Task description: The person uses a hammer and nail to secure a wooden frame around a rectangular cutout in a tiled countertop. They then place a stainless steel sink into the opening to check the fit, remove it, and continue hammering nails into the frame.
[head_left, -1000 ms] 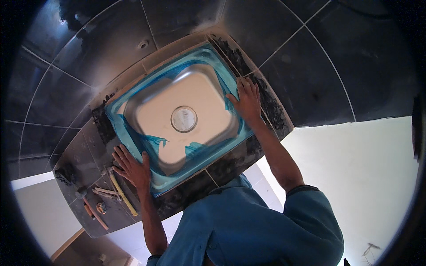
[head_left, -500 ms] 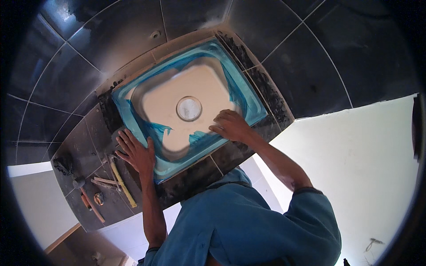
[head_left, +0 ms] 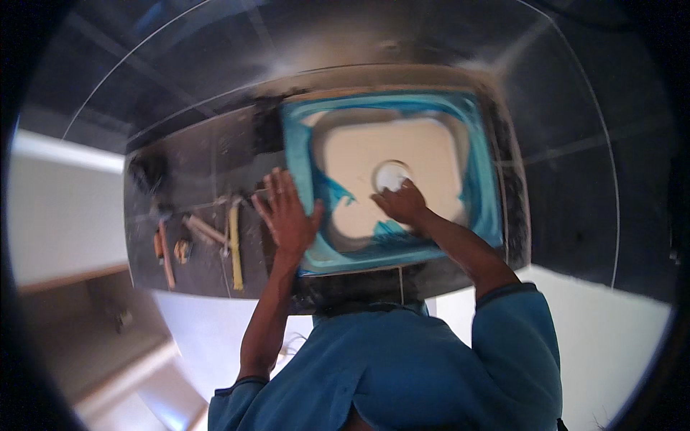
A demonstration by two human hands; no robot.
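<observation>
A sink (head_left: 483, 215) with a pale basin and a blue-green film-covered rim is set in the dark tiled counter. Torn blue film (head_left: 388, 228) clings inside the basin. My left hand (head_left: 291, 219) is open, fingers spread, lying flat at the sink's left edge, partly on the counter with the thumb by the rim. My right hand (head_left: 404, 205) is closed, its fingers curled, over the basin beside the round drain (head_left: 392, 174). It covers the lower edge of that drain. What its fingers hold, if anything, is hidden and blurred.
On the left of the counter (head_left: 198, 269) lie a yellow-handled tool (head_left: 235, 248), a hammer with a wooden handle (head_left: 166, 251), wooden-looking sticks (head_left: 207, 231) and a small roundish item (head_left: 182, 251). Dark tiled walls (head_left: 568, 194) enclose the back and right.
My right hand has moved from the basin's near right side inward to the drain. The left hand stays at the sink's left edge. The whole view has turned and is now blurred.
</observation>
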